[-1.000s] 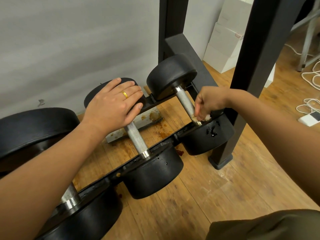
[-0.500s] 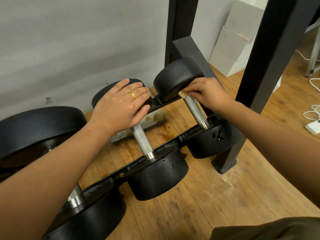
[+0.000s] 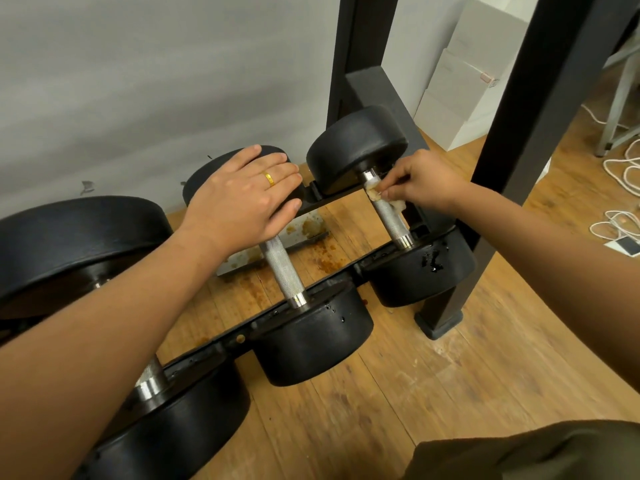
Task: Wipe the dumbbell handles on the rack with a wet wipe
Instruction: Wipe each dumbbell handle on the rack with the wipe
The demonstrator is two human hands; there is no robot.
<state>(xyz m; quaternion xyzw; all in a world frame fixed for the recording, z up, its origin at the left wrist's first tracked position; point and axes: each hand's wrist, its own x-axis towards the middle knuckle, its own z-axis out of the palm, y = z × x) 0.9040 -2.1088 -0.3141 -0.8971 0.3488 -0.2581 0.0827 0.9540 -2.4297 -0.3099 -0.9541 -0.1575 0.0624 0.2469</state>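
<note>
Three black dumbbells lie across the low rack rail (image 3: 332, 277). My right hand (image 3: 420, 180) pinches a soiled wet wipe (image 3: 375, 195) wrapped round the far end of the right dumbbell's knurled handle (image 3: 389, 218), just below its far head (image 3: 356, 147). My left hand (image 3: 247, 199), with a gold ring, rests flat with straight fingers on the far head of the middle dumbbell, whose handle (image 3: 282, 268) shows bare beneath my palm. My left forearm hides most of the big left dumbbell (image 3: 72, 244) and its handle.
Black rack uprights (image 3: 519, 133) rise right beside my right hand. Rusty stains mark the wooden floor (image 3: 322, 258) under the rack. White boxes (image 3: 460, 84) stand against the wall, and white cables with a charger (image 3: 620, 240) lie at the right.
My right hand slid the wipe up the right handle from its near end to its far end and stays there. My left hand has stayed on the middle dumbbell's head.
</note>
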